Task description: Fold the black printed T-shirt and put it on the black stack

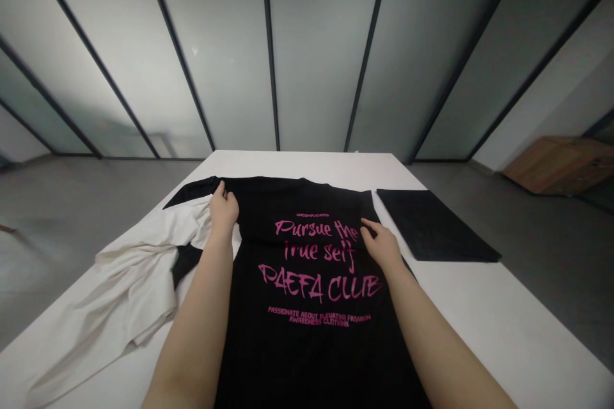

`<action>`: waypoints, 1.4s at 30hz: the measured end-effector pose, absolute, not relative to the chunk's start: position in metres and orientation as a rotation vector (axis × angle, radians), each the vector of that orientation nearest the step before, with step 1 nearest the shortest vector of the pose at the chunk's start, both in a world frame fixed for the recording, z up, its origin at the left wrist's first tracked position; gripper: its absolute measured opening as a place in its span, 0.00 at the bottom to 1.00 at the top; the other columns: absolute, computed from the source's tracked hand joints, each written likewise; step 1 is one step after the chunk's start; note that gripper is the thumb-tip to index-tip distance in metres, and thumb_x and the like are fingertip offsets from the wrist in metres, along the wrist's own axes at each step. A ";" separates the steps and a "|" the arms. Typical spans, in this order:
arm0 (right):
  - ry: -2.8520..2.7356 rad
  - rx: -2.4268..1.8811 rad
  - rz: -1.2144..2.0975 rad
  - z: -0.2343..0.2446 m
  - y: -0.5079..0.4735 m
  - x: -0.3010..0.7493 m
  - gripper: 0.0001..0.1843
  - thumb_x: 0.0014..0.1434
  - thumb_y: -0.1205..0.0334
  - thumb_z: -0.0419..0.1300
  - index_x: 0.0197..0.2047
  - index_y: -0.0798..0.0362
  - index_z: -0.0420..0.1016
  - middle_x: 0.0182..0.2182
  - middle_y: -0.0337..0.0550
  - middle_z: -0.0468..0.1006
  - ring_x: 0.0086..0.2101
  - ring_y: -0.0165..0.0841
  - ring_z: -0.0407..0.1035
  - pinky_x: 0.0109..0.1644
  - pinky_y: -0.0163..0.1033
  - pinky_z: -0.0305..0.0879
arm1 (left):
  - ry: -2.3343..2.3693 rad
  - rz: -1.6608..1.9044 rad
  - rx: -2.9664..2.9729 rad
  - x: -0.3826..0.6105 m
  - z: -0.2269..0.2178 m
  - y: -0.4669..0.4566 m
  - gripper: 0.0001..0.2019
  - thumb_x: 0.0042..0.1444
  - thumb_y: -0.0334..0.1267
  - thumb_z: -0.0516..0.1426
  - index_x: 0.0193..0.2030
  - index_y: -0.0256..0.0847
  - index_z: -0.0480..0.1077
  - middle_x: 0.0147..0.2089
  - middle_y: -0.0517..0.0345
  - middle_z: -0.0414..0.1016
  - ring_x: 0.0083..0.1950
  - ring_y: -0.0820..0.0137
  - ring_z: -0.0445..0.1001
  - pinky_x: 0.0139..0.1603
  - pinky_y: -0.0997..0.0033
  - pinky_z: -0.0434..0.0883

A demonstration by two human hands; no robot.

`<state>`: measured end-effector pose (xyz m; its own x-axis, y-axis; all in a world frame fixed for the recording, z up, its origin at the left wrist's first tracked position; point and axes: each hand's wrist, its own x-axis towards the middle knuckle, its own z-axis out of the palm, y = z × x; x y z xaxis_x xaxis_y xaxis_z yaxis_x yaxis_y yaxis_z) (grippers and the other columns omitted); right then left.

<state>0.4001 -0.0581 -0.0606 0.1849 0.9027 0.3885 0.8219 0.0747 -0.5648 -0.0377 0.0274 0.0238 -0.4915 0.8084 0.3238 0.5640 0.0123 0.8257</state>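
Here, the left hand [223, 211] pinches the top edge of a black T-shirt [307, 358], while the right hand [381, 246] lies open beside its pink lettering [316, 259].

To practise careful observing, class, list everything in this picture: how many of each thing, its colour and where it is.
T-shirt: 1, black with pink lettering, spread on the table under both hands
cloth: 1, white, crumpled on the table's left side, against the T-shirt
folded cloth: 1, black, on the table's far right
table: 1, white, in the middle of the room
floor: 1, grey, around the table
glass wall: 1, frosted grey with dark frames, beyond the table
wooden furniture: 1, brown, far right
left hand: 1, at the T-shirt's upper edge
right hand: 1, on the T-shirt's lettering
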 end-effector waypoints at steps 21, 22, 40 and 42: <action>-1.235 -1.573 -0.388 -0.047 -0.058 0.407 0.29 0.62 0.57 0.58 0.66 0.52 0.72 0.69 0.62 0.65 0.71 0.62 0.52 0.70 0.75 0.48 | 2.439 1.018 2.009 0.052 -0.013 -0.006 0.26 0.65 0.43 0.59 0.68 0.38 0.68 0.80 0.28 0.48 0.76 0.37 0.55 0.72 0.34 0.57; -1.323 -1.538 -0.357 -0.043 -0.060 0.401 0.22 0.64 0.58 0.57 0.59 0.52 0.77 0.63 0.60 0.72 0.67 0.59 0.60 0.69 0.71 0.54 | 2.414 1.055 2.046 0.056 -0.012 -0.008 0.24 0.65 0.43 0.59 0.66 0.39 0.70 0.78 0.30 0.51 0.76 0.38 0.56 0.71 0.36 0.58; -1.961 -1.390 0.298 -0.030 -0.129 0.306 0.14 0.70 0.61 0.54 0.47 0.43 0.81 0.41 0.41 0.87 0.42 0.43 0.81 0.49 0.47 0.76 | 1.487 0.953 2.489 0.107 -0.021 -0.099 0.12 0.72 0.37 0.51 0.43 0.44 0.76 0.46 0.50 0.76 0.50 0.59 0.72 0.54 0.57 0.69; -1.954 -1.395 0.299 -0.032 -0.132 0.306 0.13 0.69 0.61 0.55 0.47 0.43 0.81 0.41 0.40 0.86 0.42 0.43 0.80 0.49 0.47 0.75 | 1.640 0.965 2.396 0.096 -0.024 -0.100 0.11 0.72 0.38 0.51 0.47 0.44 0.76 0.49 0.48 0.77 0.53 0.58 0.73 0.56 0.57 0.69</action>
<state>0.3065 -0.1317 -0.0316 -0.1689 0.8967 0.4092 0.7332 0.3917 -0.5558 0.0965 -0.1001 -0.0235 0.2280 0.8637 0.4495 0.8122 -0.4233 0.4014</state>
